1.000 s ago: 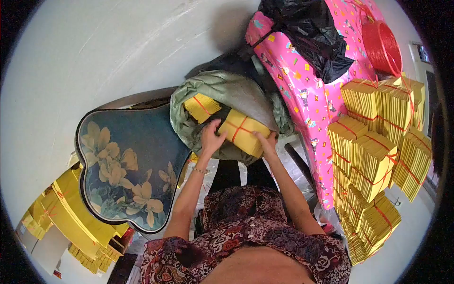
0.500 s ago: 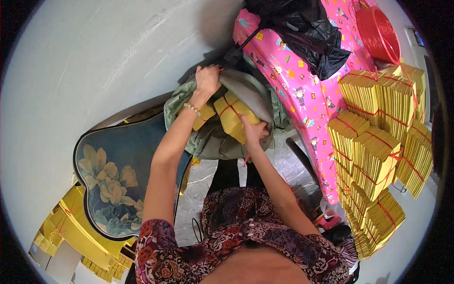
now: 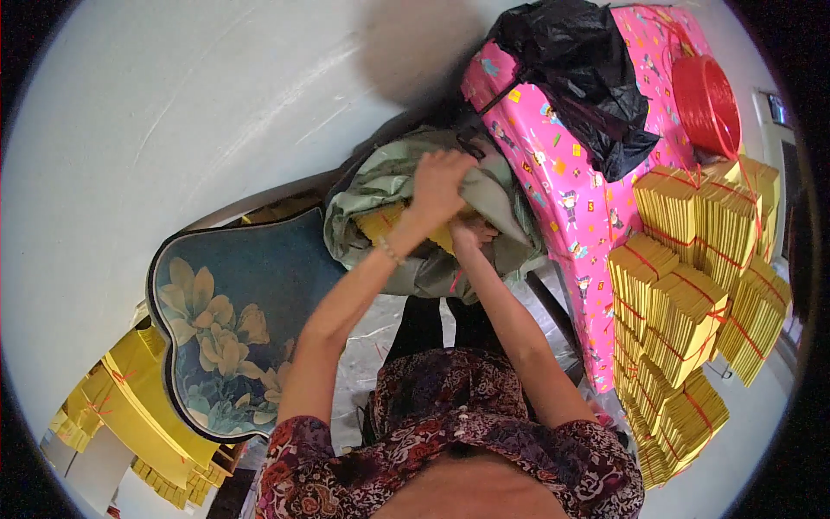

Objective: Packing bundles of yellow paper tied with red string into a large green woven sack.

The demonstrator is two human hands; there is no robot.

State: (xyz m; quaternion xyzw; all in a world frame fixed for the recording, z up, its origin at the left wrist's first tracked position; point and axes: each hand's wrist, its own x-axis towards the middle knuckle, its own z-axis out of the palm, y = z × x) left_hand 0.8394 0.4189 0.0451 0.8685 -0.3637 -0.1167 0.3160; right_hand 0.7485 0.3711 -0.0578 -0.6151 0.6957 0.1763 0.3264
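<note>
A grey-green woven sack stands with its mouth spread, and yellow paper bundles show inside. My left hand reaches across the opening, its bent fingers closed at the sack's far rim. Below it, my right hand is down in the mouth, fingers curled against a yellow bundle. My left hand and the sack's folded flap hide most of that bundle.
Left of the sack is a blue chair back with pale flowers. To the right is a pink-covered table with a black plastic bag and a red twine roll. Tied yellow paper stacks rise beyond it; more yellow paper lies lower left.
My left hand has moved right along the sack's rim, crossing over the mouth. My right hand and the bundle sit deeper in the sack, and the flap covers more. The view has shifted slightly.
</note>
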